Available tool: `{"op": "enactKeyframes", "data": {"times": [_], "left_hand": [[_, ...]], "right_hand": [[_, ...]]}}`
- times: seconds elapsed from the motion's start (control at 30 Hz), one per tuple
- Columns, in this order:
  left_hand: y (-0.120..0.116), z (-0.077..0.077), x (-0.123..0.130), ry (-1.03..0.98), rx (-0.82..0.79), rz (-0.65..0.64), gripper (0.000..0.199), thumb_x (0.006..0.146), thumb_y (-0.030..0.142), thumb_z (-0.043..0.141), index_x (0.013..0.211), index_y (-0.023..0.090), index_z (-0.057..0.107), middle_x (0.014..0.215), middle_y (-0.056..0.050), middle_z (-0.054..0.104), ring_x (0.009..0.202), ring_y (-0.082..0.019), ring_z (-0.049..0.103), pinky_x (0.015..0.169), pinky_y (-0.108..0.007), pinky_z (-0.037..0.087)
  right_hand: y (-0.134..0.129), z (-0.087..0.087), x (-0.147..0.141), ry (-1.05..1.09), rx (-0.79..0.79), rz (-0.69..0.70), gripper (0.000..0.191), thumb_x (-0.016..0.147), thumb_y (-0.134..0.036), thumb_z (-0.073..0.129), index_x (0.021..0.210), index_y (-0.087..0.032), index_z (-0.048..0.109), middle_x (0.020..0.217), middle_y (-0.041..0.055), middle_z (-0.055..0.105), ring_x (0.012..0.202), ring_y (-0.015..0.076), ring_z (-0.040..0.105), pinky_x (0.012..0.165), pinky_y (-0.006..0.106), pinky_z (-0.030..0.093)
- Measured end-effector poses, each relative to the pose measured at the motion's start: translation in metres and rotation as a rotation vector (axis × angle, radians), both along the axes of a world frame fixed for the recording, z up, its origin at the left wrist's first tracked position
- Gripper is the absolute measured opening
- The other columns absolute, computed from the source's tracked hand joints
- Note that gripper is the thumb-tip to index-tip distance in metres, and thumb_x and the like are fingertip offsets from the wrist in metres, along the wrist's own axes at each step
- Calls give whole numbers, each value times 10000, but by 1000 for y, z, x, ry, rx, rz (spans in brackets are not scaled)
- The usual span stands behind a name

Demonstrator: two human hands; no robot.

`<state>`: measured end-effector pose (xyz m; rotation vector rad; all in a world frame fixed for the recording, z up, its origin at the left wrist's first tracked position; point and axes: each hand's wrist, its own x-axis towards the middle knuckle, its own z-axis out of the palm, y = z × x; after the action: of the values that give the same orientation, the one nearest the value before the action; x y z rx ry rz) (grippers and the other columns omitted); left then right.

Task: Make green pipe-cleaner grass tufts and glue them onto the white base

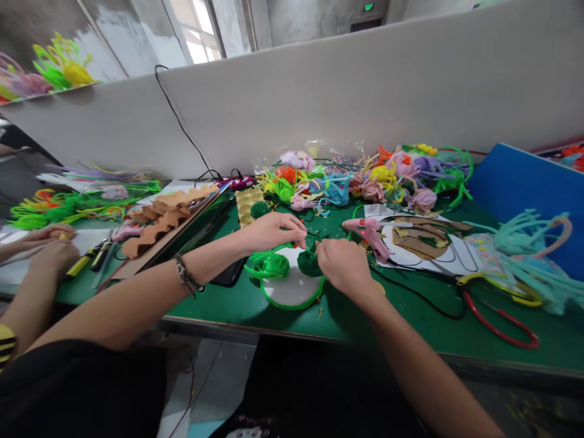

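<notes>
Over a round white disc [292, 292] with a bright green fuzzy rim, my left hand [276, 233] has its thumb and fingertips pinched together at a thin dark green strand. My right hand [343, 263] is closed at the disc's upper right edge, its fingers on the dark green strands [316, 235]. Just below the fingertips sits a dark green fuzzy bundle [309, 263]. A bright green bundle [272, 265] lies on the disc's left part, under my left wrist.
A pink glue gun [373, 236], cardboard cutouts [420, 237] and red-and-yellow-handled tools [502, 322] lie right. Colourful fuzzy bundles [387, 176] line the back. A blue board [529, 201] stands right. Left are egg-carton pieces [159, 222] and another person's hands [52, 252].
</notes>
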<state>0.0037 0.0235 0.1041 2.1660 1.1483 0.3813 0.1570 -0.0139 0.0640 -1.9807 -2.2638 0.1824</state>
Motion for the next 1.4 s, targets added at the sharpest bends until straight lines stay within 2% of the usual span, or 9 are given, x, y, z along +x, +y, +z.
{"op": "enactKeyframes", "data": {"times": [0.27,0.53,0.67,0.87,1.0,1.1,1.2,1.3,1.4], "left_hand": [[5,-14,0,-191,-70,30,248,747,298,493,615,203,680,977,-26,601,876,-137,571,793,-270,428],[2,-16,-1,-242,-76,57,242,737,265,496,594,219,685,936,-30,623,938,-157,568,824,-282,425],[2,-14,-2,-220,-61,66,221,729,276,509,611,225,688,892,-27,639,903,-151,577,808,-273,426],[5,-10,-5,-55,-38,65,270,754,372,471,692,220,686,837,-22,661,818,-154,581,723,-261,432],[5,-7,-10,-11,-12,55,299,777,390,432,822,209,665,936,-13,656,903,-151,570,798,-258,410],[1,-4,-16,7,20,67,318,790,384,407,917,197,631,1027,-21,637,967,-155,550,848,-262,389],[-4,-3,-25,51,67,66,341,784,387,414,1007,192,585,1084,-32,614,1004,-170,536,863,-280,385],[-7,-11,-32,94,151,27,362,751,393,479,1040,191,562,1111,-44,596,1039,-185,511,893,-303,368],[-5,-26,-35,77,249,17,344,728,374,530,1004,175,576,1061,-63,614,1010,-189,519,887,-324,368]], "right_hand": [[-5,-9,-6,74,-5,-21,460,874,-262,226,859,-141,669,855,148,672,809,259,630,652,320,415],[-6,-15,-11,82,-4,-13,429,874,-260,243,846,-152,658,841,150,669,779,245,630,613,298,389],[-5,-17,-9,97,11,-12,428,883,-275,246,839,-157,654,841,132,672,776,235,625,603,285,360],[-1,-21,-4,115,56,-12,392,874,-316,288,796,-173,645,790,102,673,719,211,612,536,262,274],[2,-23,2,146,129,-9,330,846,-334,347,742,-182,621,719,80,660,639,182,577,493,260,192],[4,-24,8,222,170,21,293,827,-326,391,655,-178,576,630,53,622,573,153,524,488,255,182],[8,-25,14,385,164,101,268,804,-308,434,589,-174,522,552,14,562,520,119,465,491,239,209],[13,-24,19,563,96,179,224,784,-283,454,601,-170,517,540,-8,539,517,104,454,506,220,257],[19,-23,23,661,35,230,193,774,-275,462,626,-167,523,541,-19,534,518,99,451,518,215,288]]}}
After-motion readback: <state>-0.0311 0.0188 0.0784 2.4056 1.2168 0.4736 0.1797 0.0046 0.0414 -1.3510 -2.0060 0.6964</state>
